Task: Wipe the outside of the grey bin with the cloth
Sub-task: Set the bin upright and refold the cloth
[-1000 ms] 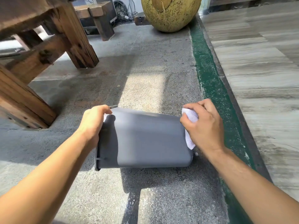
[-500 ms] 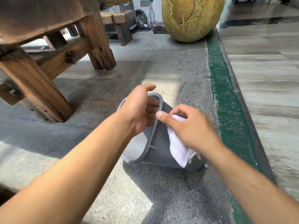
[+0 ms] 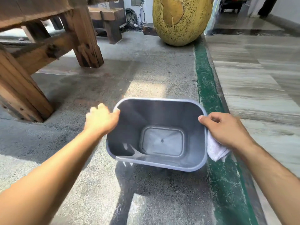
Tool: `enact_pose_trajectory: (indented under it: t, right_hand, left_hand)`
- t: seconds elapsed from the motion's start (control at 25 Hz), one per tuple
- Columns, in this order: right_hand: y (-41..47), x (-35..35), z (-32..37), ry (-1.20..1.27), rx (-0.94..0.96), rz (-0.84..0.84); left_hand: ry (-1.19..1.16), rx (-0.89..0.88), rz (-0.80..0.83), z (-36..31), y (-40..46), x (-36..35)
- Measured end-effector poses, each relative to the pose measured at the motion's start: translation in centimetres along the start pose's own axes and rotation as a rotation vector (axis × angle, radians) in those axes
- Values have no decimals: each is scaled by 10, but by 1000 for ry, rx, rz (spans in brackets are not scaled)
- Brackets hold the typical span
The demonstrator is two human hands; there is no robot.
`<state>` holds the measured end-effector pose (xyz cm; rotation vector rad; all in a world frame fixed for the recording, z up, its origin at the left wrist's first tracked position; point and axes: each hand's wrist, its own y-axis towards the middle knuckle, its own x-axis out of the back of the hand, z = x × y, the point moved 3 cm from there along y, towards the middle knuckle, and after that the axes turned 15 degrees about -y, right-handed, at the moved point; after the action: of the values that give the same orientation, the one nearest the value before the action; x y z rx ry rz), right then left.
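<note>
The grey bin (image 3: 162, 164) stands upright on the concrete floor with its opening facing up at me, and it is empty inside. My left hand (image 3: 100, 119) grips its left rim near the far corner, slightly blurred. My right hand (image 3: 225, 129) holds the right rim, thumb on the edge, and presses the white cloth (image 3: 215, 149) against the bin's outer right wall. Most of the cloth is hidden under my palm; a folded end hangs out below my wrist.
Heavy wooden table legs (image 3: 86, 44) stand to the left and far left. A large yellow speckled round object (image 3: 180, 20) sits ahead. A green painted strip (image 3: 206, 78) runs along the right, bordering a pale tiled floor (image 3: 259, 75). A low wooden bench (image 3: 107, 17) and cables lie behind.
The bin went from lying on its side to standing upright with the opening up. My left hand shifted to the left rim, my right hand with the cloth to the right side.
</note>
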<state>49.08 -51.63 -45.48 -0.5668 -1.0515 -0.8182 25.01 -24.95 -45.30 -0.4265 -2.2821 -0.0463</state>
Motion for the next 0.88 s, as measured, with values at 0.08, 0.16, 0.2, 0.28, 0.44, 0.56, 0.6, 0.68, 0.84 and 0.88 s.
enact_pose_trajectory:
  t: [0.08,0.16,0.2,0.28,0.44,0.56,0.6,0.68,0.84,0.88]
  right_hand:
    - [1,-15,-4,52,4,-3]
    - [6,-26,1,109,-2,-11]
    - [9,-29,5,144,-11,-2]
    - [19,-36,12,210,-24,45]
    - [32,-65,25,320,-30,176]
    - [33,-81,39,415,-13,223]
    - [32,-84,43,430,-1,228]
    - [30,-87,45,445,6,210]
    - [19,-90,39,536,-55,211]
    - [15,-90,37,597,-99,221]
  left_hand:
    - [-327,240,277,31,-4,-8]
    - [-566,286,345,36,-2,-7]
    - [-602,261,319,37,3,-3]
    - [-587,224,242,36,7,13]
    - [-493,229,200,44,17,55]
    - [-434,303,198,58,19,73]
    - [-398,323,197,62,18,74]
    - [-313,346,190,66,16,71]
    - [-225,369,147,69,22,69]
    - [-242,366,117,71,25,69]
